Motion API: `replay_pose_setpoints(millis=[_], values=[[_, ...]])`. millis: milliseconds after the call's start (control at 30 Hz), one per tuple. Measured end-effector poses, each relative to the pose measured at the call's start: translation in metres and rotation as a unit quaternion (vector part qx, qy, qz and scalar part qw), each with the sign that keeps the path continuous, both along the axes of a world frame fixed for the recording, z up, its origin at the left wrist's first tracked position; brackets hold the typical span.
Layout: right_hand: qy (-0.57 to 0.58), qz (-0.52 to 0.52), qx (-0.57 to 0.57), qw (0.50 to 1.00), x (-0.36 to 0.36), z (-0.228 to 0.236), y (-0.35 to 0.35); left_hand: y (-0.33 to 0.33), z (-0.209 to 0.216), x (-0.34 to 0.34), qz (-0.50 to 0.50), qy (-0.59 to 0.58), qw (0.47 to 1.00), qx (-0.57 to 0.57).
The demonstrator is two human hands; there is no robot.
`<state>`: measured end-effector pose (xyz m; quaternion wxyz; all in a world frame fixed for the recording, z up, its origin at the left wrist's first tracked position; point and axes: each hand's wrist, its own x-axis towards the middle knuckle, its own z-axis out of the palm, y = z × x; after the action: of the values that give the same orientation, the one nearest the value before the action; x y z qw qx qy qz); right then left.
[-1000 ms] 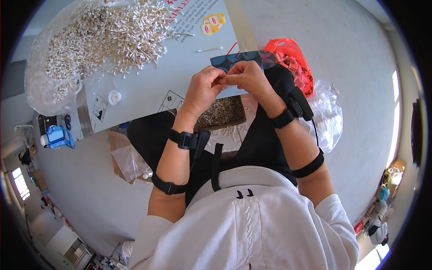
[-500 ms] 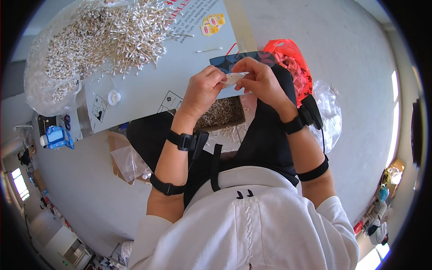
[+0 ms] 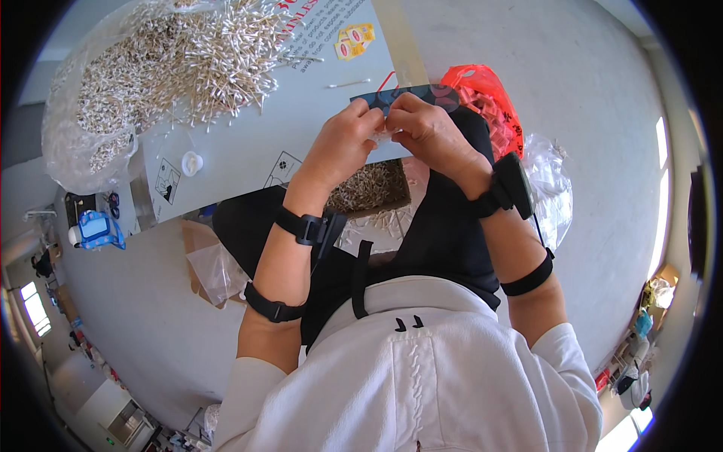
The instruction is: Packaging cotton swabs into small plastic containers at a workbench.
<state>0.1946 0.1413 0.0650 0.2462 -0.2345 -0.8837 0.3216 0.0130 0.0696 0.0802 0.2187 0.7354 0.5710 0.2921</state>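
My left hand [image 3: 340, 145] and my right hand [image 3: 426, 129] meet in front of me, fingertips pinched together on a small clear packet [image 3: 381, 136]. Most of the packet is hidden by my fingers. Just beyond the fingers lies a dark blue card [image 3: 410, 93] on the edge of a pale flat sheet [image 3: 248, 151]. Below my hands, between my legs, sits an open box of cotton swabs [image 3: 370, 188]. Both wrists carry black straps.
A large heap of cotton swabs [image 3: 173, 60] on clear plastic fills the upper left. A small white cap [image 3: 192, 162] lies on the sheet. A red bag [image 3: 486, 98] and a clear plastic bag [image 3: 550, 181] lie to my right, a blue device [image 3: 94, 230] at left.
Half a second ago my hands were slightly apart with the packet stretched between them. Now they have closed together again over it.
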Motion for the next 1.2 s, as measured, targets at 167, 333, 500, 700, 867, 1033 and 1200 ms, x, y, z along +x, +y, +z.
replay_pose_setpoints(millis=[167, 333, 500, 700, 867, 1033, 1200], values=[[-0.068, -0.005, 0.041, 0.997, -0.001, 0.008, -0.001, 0.002, 0.002, 0.001, 0.007, 0.069, 0.997, -0.020], [-0.014, 0.020, 0.061, 0.998, 0.004, 0.004, 0.005, 0.003, 0.003, -0.003, -0.026, 0.058, 0.998, 0.000], [0.009, 0.016, 0.060, 0.998, 0.004, 0.006, 0.005, 0.005, -0.001, -0.002, -0.041, 0.015, 0.992, 0.122], [0.022, -0.006, 0.088, 0.996, -0.002, 0.000, -0.001, 0.001, -0.007, 0.000, -0.025, 0.085, 0.991, 0.096], [0.033, -0.027, 0.132, 0.990, -0.008, 0.008, -0.005, -0.002, -0.007, -0.002, -0.016, 0.093, 0.987, 0.129], [0.014, -0.011, 0.115, 0.993, -0.013, -0.004, 0.005, 0.000, -0.001, -0.004, 0.026, 0.074, 0.987, 0.141], [0.034, 0.008, 0.104, 0.994, -0.016, -0.007, 0.002, 0.002, -0.013, -0.011, 0.011, 0.029, 0.994, 0.108]])
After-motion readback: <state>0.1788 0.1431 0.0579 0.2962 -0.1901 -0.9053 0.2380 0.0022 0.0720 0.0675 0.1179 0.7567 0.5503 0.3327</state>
